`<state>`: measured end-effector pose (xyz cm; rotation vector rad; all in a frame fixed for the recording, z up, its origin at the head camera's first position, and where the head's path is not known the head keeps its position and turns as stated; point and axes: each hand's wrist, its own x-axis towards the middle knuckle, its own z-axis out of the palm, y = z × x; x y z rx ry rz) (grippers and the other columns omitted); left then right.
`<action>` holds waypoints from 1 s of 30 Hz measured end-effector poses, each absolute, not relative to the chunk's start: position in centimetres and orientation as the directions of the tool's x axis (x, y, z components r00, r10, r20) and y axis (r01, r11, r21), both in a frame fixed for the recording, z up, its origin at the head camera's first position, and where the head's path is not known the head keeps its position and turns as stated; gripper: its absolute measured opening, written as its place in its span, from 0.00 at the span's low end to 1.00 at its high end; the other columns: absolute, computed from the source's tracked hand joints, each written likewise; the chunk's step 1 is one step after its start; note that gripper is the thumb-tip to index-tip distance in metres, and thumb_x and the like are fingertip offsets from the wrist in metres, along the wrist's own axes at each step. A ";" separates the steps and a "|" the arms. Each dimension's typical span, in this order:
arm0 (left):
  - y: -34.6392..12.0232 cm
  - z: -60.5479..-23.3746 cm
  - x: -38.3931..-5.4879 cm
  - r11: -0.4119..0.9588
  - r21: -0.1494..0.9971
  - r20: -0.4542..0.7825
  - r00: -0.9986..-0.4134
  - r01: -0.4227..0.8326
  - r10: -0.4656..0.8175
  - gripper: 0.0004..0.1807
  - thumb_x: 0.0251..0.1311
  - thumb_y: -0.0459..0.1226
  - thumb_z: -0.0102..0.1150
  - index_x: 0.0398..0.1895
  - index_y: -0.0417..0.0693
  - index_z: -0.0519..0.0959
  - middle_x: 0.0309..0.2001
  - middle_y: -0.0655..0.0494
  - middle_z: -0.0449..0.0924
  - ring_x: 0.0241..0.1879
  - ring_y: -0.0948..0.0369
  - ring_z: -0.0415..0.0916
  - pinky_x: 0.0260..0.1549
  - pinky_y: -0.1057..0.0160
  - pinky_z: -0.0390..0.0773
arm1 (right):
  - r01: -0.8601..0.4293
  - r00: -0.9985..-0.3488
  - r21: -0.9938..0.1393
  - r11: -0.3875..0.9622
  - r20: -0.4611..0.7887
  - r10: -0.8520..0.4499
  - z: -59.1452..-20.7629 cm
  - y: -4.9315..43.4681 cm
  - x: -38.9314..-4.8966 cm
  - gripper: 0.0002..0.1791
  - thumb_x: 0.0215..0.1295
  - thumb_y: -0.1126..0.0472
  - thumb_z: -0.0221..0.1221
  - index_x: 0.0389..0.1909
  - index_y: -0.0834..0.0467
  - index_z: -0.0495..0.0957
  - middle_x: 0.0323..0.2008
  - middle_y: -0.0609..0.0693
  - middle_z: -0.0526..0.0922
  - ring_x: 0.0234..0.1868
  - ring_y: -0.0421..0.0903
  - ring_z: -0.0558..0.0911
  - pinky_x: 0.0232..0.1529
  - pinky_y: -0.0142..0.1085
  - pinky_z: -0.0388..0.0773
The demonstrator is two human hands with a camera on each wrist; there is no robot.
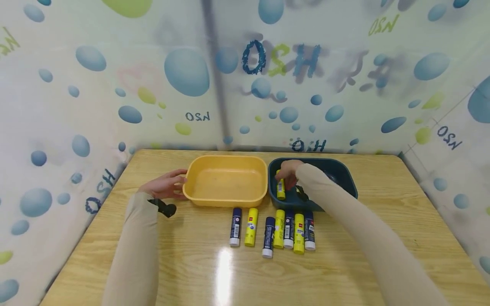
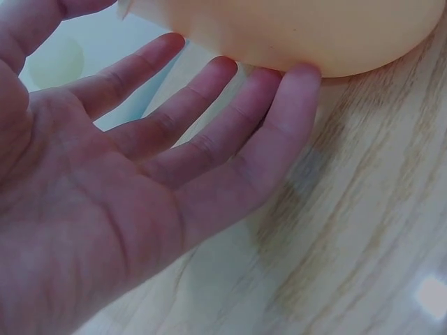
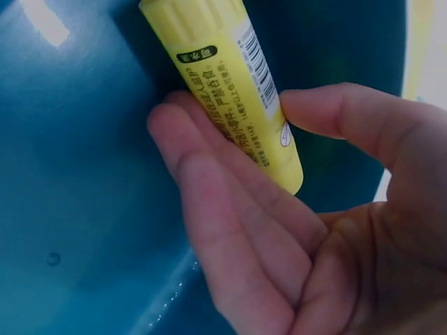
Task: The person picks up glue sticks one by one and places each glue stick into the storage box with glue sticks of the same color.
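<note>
Inside the dark blue bin (image 1: 340, 170), my right hand (image 1: 289, 173) pinches a yellow glue stick (image 3: 230, 91) between thumb and fingers. The barcode on its label shows in the right wrist view, and the stick lies along the bin's left side. My left hand (image 1: 165, 185) is at the left end of the orange-yellow bin (image 1: 226, 203). In the left wrist view its fingertips (image 2: 297, 80) touch the outside of that bin's wall, with the fingers spread and slightly bent. Nothing is in the left palm.
In front of the bins, a navy glue stick (image 1: 235, 227) and a yellow glue stick (image 1: 251, 227) lie side by side. To their right is a row of several more, navy and yellow alternating, starting with a navy one (image 1: 269, 237). A patterned wall (image 1: 237, 85) stands behind the wooden table (image 1: 191, 263).
</note>
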<state>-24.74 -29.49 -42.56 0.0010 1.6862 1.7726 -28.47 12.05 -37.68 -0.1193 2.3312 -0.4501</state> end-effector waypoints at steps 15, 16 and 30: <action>-29.3 -42.5 -24.9 0.094 0.883 -0.449 -0.767 -0.461 0.459 0.32 0.69 0.32 0.42 0.73 0.41 0.43 0.63 0.40 0.56 0.52 0.52 0.70 0.54 0.44 0.71 | 0.073 -0.749 -0.357 0.931 -0.637 -0.186 -38.5 11.1 -28.6 0.19 0.68 0.56 0.53 0.45 0.69 0.78 0.32 0.59 0.85 0.36 0.51 0.85 0.34 0.34 0.82; -29.3 -42.5 -24.9 0.098 0.883 -0.449 -0.766 -0.459 0.459 0.32 0.69 0.32 0.42 0.73 0.41 0.44 0.62 0.40 0.57 0.51 0.52 0.71 0.54 0.44 0.71 | 0.068 -0.746 -0.357 0.932 -0.638 -0.190 -38.4 11.1 -28.6 0.19 0.68 0.56 0.53 0.45 0.69 0.78 0.33 0.59 0.85 0.37 0.51 0.85 0.34 0.34 0.82; -29.8 -42.8 -25.1 0.112 0.889 -0.439 -0.757 -0.444 0.484 0.34 0.70 0.33 0.43 0.74 0.41 0.43 0.63 0.41 0.56 0.53 0.53 0.71 0.55 0.44 0.71 | -0.030 -0.765 -0.343 0.939 -0.597 -0.242 -35.5 13.2 -26.8 0.26 0.69 0.50 0.52 0.53 0.69 0.74 0.35 0.57 0.85 0.39 0.51 0.85 0.45 0.41 0.80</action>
